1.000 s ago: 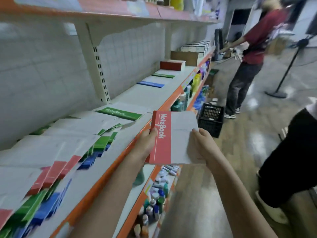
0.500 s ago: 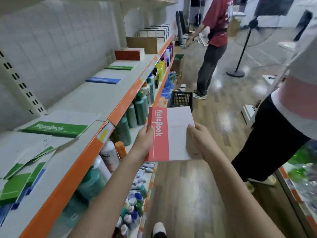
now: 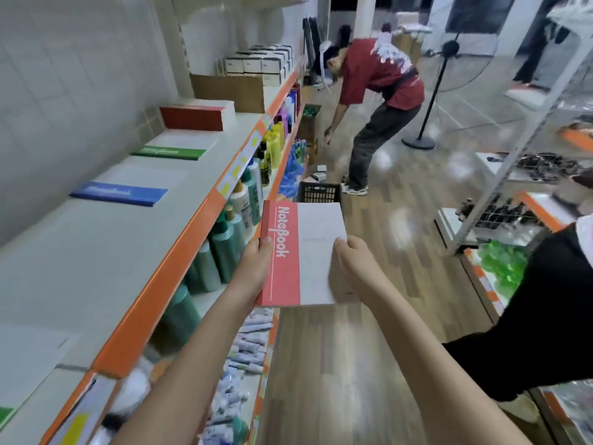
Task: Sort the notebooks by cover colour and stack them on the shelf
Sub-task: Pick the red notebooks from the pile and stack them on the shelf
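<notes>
Both of my hands grasp one red-and-white paper notebook (image 3: 303,253) at the centre of the frame, out over the aisle, just right of the orange-edged white metal shelf (image 3: 154,284). My left hand (image 3: 253,268) curls round its red spine edge with the thumb on top; my right hand (image 3: 354,268) grips the white right edge, its fingers tucked underneath where I cannot see them. How many notebooks lie under the top cover I cannot tell.

Up the shelf toward the upper left of the frame lie a flat blue-banded notebook (image 3: 118,192), then a green-banded notebook (image 3: 170,150), then a thick stack of red-spined notebooks (image 3: 195,117); their lettering is blurred. A green corner is cut off at the lower left edge.

Below the shelf, green plastic bottles (image 3: 221,248) crowd the lower tier, smeared by motion. Wood-plank flooring (image 3: 369,348) runs up the aisle, where a person in a red shirt (image 3: 378,78) bends down near a black plastic crate (image 3: 319,192). A black-clad figure (image 3: 529,322) is cut off at the right edge.
</notes>
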